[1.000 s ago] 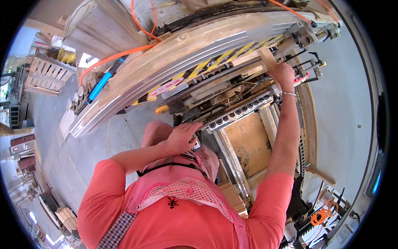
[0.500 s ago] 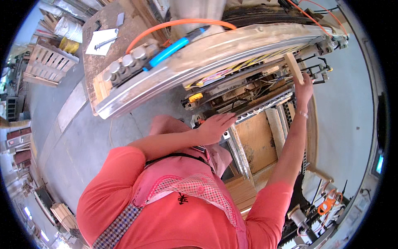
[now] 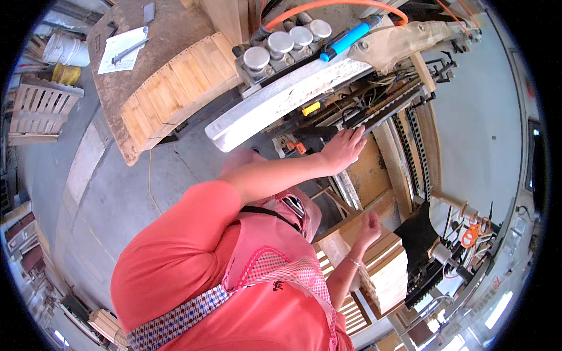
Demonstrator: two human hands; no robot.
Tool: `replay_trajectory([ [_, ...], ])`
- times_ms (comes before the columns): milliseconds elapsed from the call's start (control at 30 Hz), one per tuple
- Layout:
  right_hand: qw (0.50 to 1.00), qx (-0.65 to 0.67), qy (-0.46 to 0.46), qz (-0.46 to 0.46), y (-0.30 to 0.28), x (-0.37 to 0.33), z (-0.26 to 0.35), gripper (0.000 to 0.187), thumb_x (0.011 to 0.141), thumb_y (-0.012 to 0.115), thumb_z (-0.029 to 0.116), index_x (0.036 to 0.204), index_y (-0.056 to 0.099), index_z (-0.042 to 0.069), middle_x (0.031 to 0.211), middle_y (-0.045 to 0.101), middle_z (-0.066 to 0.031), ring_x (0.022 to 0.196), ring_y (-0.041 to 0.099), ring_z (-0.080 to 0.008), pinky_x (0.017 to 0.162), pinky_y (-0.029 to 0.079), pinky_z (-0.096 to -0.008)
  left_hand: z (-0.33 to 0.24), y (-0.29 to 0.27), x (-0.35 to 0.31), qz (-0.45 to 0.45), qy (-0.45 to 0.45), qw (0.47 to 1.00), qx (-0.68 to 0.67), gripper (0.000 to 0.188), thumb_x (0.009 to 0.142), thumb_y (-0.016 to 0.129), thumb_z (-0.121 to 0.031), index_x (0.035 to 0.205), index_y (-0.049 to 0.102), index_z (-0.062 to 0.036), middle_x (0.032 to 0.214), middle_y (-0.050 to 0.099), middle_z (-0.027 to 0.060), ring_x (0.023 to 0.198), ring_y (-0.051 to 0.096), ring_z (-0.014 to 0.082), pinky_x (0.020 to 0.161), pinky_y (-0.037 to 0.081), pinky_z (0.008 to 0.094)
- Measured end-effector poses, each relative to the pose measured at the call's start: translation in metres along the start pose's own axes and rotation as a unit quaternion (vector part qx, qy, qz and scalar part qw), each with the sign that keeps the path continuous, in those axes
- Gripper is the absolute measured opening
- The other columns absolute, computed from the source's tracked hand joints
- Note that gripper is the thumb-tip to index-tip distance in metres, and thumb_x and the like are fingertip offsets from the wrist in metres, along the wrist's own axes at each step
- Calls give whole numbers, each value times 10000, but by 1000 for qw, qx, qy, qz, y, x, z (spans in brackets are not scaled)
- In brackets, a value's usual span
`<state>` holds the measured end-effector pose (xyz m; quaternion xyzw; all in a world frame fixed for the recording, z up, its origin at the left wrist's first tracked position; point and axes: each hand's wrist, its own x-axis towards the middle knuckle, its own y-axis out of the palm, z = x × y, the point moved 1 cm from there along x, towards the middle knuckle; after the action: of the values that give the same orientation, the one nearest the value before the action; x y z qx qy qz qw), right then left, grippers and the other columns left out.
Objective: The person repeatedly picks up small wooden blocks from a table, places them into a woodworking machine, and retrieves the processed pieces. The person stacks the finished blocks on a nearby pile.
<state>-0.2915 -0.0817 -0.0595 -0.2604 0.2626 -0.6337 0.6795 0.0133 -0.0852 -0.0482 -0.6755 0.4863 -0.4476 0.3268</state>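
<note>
My left hand [image 3: 342, 151] reaches across to the near end of a dark rail on the machine, its fingers stretched out and laid over the edge. My right hand [image 3: 367, 228] is drawn back low on the right, with curled fingers and nothing visible in them. It is just above a stack of pale wooden strips [image 3: 389, 269]. Farther off, a short wooden piece [image 3: 422, 71] stands slanted across the machine's rails, apart from both hands.
A row of round silver caps [image 3: 281, 42], a blue air-gun-like tool [image 3: 351, 38] and an orange hose [image 3: 328, 4] top the machine's pale beam [image 3: 281, 96]. Wooden strips [image 3: 175, 88] line the table at left, beside paper [image 3: 122, 50]. A slatted crate [image 3: 44, 108] stands on the floor.
My right hand has let go of the wooden piece at the machine and come back toward the stacked strips. My left hand has shifted right onto the rail. The view has turned.
</note>
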Motion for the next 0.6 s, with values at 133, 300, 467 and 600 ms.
replay_trajectory([
  [133,997,-25,70,21,-1,-68,-8,174,786,677,85,934,660,-4,778,627,-6,669,538,-69,612,456,-224,-1,1,-1,11,-6,1000,3,458,805,522,-145,1237,475,1,1347,325,238,1076,474,313,920,403,410],
  [300,991,-108,77,35,-3,-110,-21,175,768,672,126,910,664,25,753,661,-67,649,612,-153,604,487,-297,-2,-4,-2,28,-14,999,-42,469,791,524,-78,1249,460,2,1364,302,237,1101,464,335,944,396,420],
  [467,986,-137,84,35,-12,-140,-19,233,769,660,177,956,664,38,764,672,-99,684,655,-187,623,503,-316,3,-1,0,76,-28,996,-23,537,793,536,-35,1307,385,-6,1371,265,219,1116,451,345,966,379,431],
  [600,979,-142,139,34,-21,-172,-39,258,760,663,180,976,661,38,790,677,-109,698,652,-186,638,503,-310,-5,-11,8,70,-132,968,-202,325,883,471,-150,1178,436,-19,1134,492,263,928,560,366,817,444,450],
])
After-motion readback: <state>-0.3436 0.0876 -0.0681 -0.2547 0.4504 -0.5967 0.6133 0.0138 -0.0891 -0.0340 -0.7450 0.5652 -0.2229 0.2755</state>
